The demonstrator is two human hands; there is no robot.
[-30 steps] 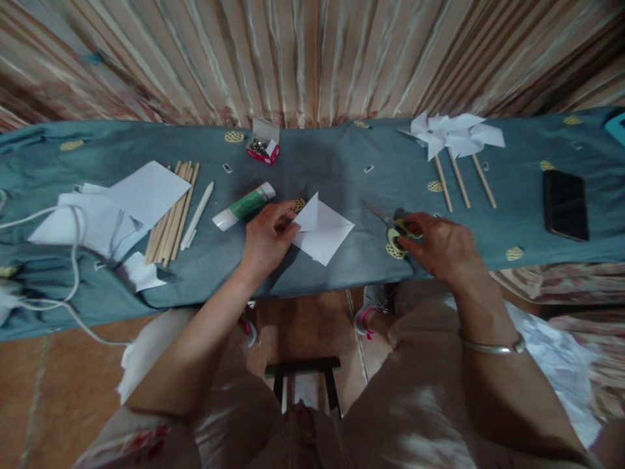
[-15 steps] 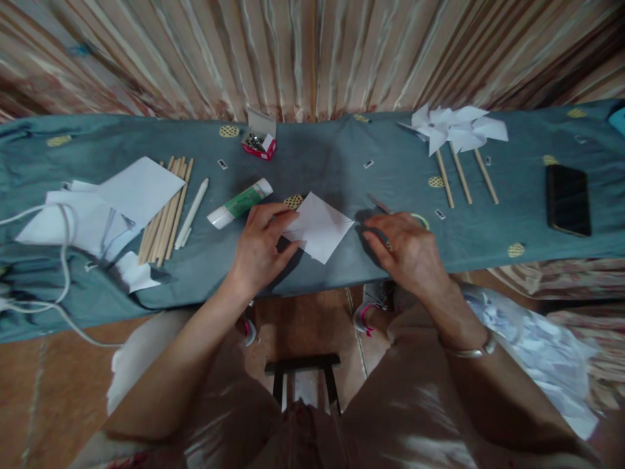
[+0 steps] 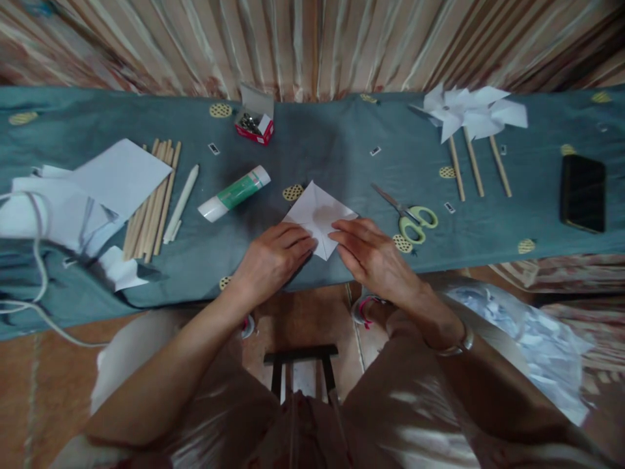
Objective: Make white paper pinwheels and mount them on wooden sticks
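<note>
A white paper square (image 3: 321, 207) with cut or crease lines running toward its middle lies cornerwise on the cloth in front of me. My left hand (image 3: 274, 260) grips its left side, fingers closed together over the lower left edge. On the opposite edge, my right hand (image 3: 374, 255) has its fingers closed on the paper, thumb tucked below. The fingertips of both hands come near the square's centre. Green-handled scissors (image 3: 407, 215) lie just beyond my right hand. A green and white glue stick (image 3: 235, 193) rests up and left of my left hand.
Several wooden sticks (image 3: 159, 202), a white pen (image 3: 182, 203) and paper sheets (image 3: 120, 176) lie left, near a white cable (image 3: 41, 260). A red box of small metal pieces (image 3: 254, 124) stands behind. Paper pinwheels (image 3: 476, 112) and a phone (image 3: 583, 193) lie right. A plastic bag (image 3: 532, 345) hangs below.
My right hand has moved left from beside the scissors onto the paper square. The left hand has shifted down along its edge, fingers now closer to the centre. The scissors are uncovered.
</note>
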